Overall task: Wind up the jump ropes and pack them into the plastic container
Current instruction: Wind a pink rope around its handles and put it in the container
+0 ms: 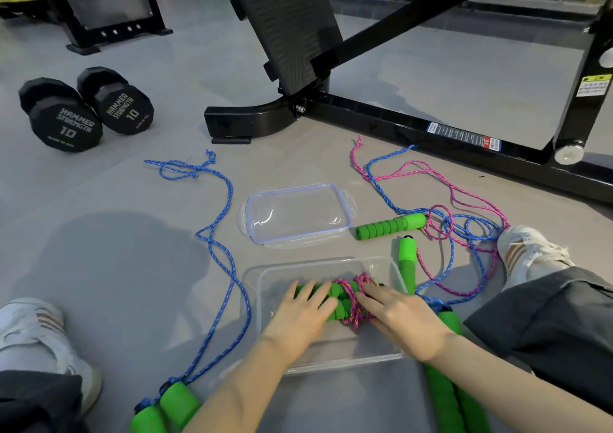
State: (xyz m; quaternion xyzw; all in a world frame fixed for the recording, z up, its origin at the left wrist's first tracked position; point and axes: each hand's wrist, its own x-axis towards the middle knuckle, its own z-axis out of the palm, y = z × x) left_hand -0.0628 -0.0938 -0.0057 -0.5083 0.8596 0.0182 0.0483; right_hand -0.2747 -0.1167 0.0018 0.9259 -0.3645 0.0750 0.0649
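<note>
A clear plastic container sits on the grey floor in front of me. Inside it lies a wound jump rope, pink cord wrapped round its green foam handles. My left hand rests with straight fingers on the handles' left part. My right hand presses flat on the bundle's right side. A blue jump rope trails loose at the left, its green handles near my left arm. Tangled pink and blue ropes with green handles lie at the right.
The container's clear lid lies just beyond it. Two black dumbbells stand at the back left. A black bench frame crosses the back. My shoes and trouser legs flank the work area.
</note>
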